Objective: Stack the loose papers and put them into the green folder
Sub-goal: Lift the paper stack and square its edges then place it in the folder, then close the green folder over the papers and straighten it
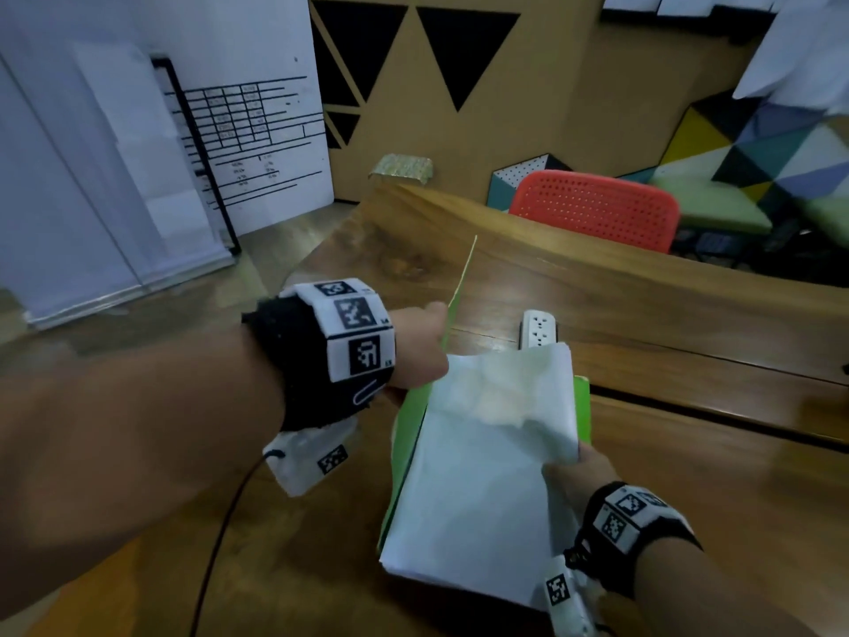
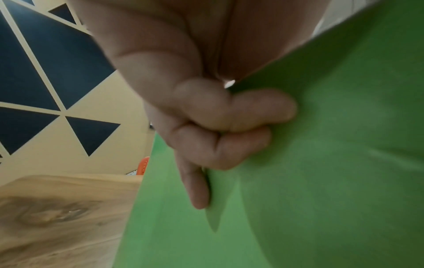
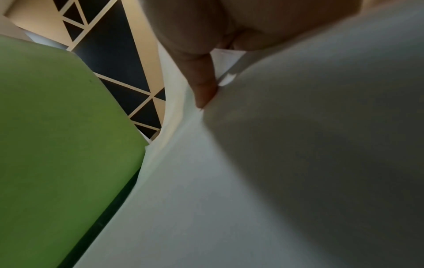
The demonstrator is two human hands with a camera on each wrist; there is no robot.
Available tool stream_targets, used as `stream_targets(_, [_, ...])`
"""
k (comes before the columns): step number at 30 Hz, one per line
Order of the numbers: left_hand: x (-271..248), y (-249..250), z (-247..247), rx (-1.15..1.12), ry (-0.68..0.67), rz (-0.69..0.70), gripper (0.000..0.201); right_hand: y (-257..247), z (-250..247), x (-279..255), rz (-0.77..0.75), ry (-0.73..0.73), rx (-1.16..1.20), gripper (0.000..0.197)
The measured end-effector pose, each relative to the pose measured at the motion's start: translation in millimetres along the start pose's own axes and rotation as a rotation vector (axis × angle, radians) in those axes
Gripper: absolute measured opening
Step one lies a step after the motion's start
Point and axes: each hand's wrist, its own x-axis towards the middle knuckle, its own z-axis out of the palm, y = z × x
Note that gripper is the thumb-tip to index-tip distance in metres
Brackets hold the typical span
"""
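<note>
A green folder (image 1: 582, 406) lies open on the wooden table (image 1: 689, 489). Its cover (image 1: 461, 282) stands nearly upright, seen edge-on. My left hand (image 1: 422, 347) grips that cover, fingers (image 2: 243, 130) curled on the green sheet (image 2: 321, 163). A stack of white papers (image 1: 482, 489) lies over the folder's lower half, tilted, its far end crumpled. My right hand (image 1: 579, 471) pinches the stack's right edge. In the right wrist view a finger (image 3: 204, 85) presses into the white papers (image 3: 229, 199), with the green folder (image 3: 57, 136) at the left.
A white power strip (image 1: 538, 328) lies on the table just beyond the papers. A red perforated chair (image 1: 597, 209) stands behind the table's far edge. A cable (image 1: 220, 544) runs from my left wrist across the near table. A whiteboard (image 1: 248, 131) leans at the left.
</note>
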Motion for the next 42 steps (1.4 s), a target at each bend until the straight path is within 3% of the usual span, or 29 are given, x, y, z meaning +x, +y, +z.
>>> stream_targets(10, [-11.5,-2.8,23.8,-0.133,-0.059,0.037,0.064,15.8,-10.6,-9.1,0.039,0.054,0.029,0.038])
stream_targets(26, [-3.7,1.0,33.6,-0.085,-0.072,0.125,0.073,9.1,5.8,-3.8,0.061,-0.008,0.075,0.047])
stream_targets(34, [-0.8,6.9,38.4,-0.120,-0.076,0.116,0.072,6.0,6.7,-4.3,0.091,-0.046,-0.085,0.044])
stream_targets(38, [-2.4,17.1,41.7,-0.163,-0.080,0.112,0.071,-13.0,-14.6,-18.5,0.095,-0.018,-0.338,0.061])
stream_targets(40, [-3.9,25.2,48.6,-0.206,-0.085,0.125,0.070,-27.2,-29.1,-30.8,-0.029,-0.014,-0.242,0.059])
stream_targets(42, [-6.0,34.3,62.9,-0.324,-0.173,0.150,0.071,-40.6,-43.2,-50.3,-0.058,-0.121,0.094,0.061])
